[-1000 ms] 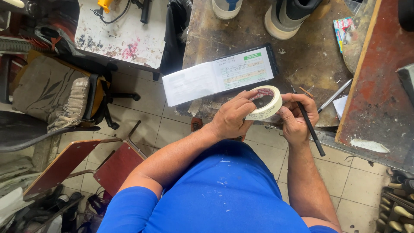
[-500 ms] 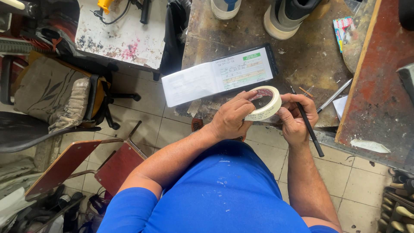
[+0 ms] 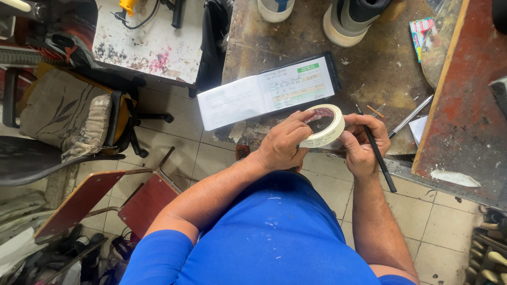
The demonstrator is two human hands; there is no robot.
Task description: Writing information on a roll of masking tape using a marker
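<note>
the worn brown workbench [image 3: 274, 47] stretches in front of me, an open receipt book [image 3: 266, 95] lying on its near edge. just below it my left hand [image 3: 282, 145] curls its fingers around a roll of masking tape [image 3: 325, 125], while my right hand [image 3: 362, 145] pinches the roll's outer edge and also grips a black pen [image 3: 379, 155].

- Just one camera, strapped on my head, pointing pretty much straight down past my chest.
- It sits close to my left hand [image 3: 282, 145] and right hand [image 3: 362, 145], mid-frame.
- Worn workbench [image 3: 274, 58] fills the top, tiled floor [image 3: 422, 221] the bottom, a chair [image 3: 63, 121] off left.
</note>
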